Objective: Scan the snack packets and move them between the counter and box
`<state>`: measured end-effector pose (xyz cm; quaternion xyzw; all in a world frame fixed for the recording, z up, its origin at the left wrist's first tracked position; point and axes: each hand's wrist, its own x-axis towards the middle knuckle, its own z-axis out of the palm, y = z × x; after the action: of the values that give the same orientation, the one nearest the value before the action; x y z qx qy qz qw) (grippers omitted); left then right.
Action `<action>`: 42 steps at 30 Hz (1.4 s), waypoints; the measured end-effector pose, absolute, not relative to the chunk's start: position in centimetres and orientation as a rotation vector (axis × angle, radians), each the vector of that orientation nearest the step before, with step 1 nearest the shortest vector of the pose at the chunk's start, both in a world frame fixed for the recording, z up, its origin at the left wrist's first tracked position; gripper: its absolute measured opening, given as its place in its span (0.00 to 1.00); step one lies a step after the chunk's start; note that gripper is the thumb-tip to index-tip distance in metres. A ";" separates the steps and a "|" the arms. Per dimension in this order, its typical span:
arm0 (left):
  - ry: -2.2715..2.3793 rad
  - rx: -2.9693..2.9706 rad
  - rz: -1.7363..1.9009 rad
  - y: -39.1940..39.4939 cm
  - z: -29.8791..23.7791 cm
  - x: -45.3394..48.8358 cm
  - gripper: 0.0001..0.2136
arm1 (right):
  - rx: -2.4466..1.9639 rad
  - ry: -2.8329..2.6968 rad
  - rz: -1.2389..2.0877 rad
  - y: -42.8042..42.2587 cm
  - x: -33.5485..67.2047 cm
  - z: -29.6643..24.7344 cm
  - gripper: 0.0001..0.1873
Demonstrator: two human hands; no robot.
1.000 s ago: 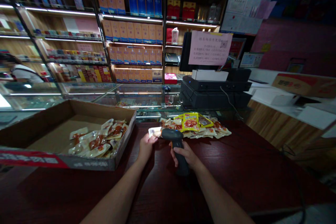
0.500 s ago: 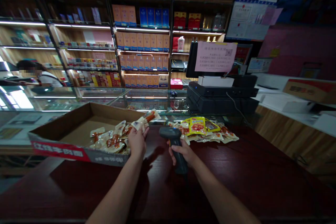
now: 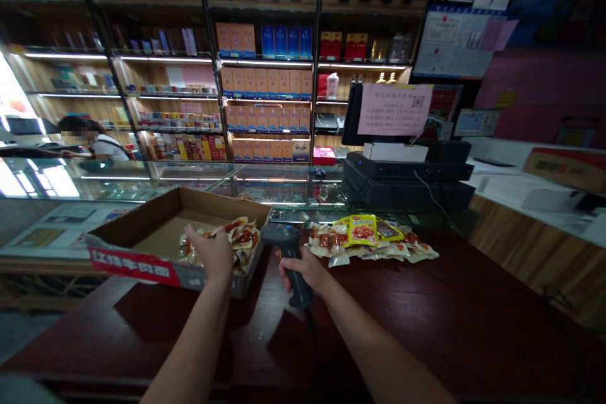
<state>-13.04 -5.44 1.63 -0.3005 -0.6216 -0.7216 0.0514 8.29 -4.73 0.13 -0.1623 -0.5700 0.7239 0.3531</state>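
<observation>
My left hand (image 3: 213, 255) is over the right part of a shallow cardboard box (image 3: 127, 263), its thumb and fingers apart. Beneath and beside it lie several clear vacuum-sealed snack packets (image 3: 245, 237) with reddish-brown food inside; the hand hides part of them. In my right hand (image 3: 307, 270) is a dark barcode scanner (image 3: 283, 235), gripped upright by its handle, its head just right of the box and its cable hanging down. Right of the scanner, a pile of similar sealed packets (image 3: 326, 240) lies on the table, with a yellow packet (image 3: 363, 229) on top.
The dark red tabletop (image 3: 388, 322) meets a glass display counter (image 3: 265, 173) behind. A register with a pink notice (image 3: 395, 110) stands back right. Shelves of boxed goods (image 3: 265, 82) line the wall. Another person (image 3: 106, 146) sits at far left.
My left hand has moved left from the box's right edge, where it held a packet, to over the box's contents, and opened. The scanner has shifted slightly left. The view has turned a little.
</observation>
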 end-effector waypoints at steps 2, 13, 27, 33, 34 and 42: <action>-1.864 -0.928 -2.143 -5.8 1.9 -11.6 0.32 | -0.432 -1.464 1.869 -4.8 8.6 0.1 0.19; -1.984 -1.777 -1.784 -0.6 -4.5 -2.6 0.19 | -0.610 -1.293 1.687 -1.8 15.1 -2.7 0.19; -2.400 -1.901 -1.208 3.8 -8.9 1.4 0.12 | -0.802 -1.217 1.579 -0.8 18.8 -6.3 0.19; -2.214 -1.599 -2.362 5.1 -10.6 -0.7 0.11 | -0.776 -1.245 1.668 -1.3 18.4 -6.1 0.20; -2.182 -1.526 -2.539 5.3 -10.8 -1.0 0.13 | -0.770 -1.249 1.685 -1.4 18.4 -6.1 0.20; -2.029 -1.432 -3.006 5.4 -10.7 -0.8 0.18 | -0.728 -1.273 1.718 -1.8 18.3 -5.9 0.20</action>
<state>-0.80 5.37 -10.74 -0.3411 -0.4834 -0.7164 -0.3698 18.30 -1.85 -5.91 -0.2912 -0.5097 0.6877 0.4271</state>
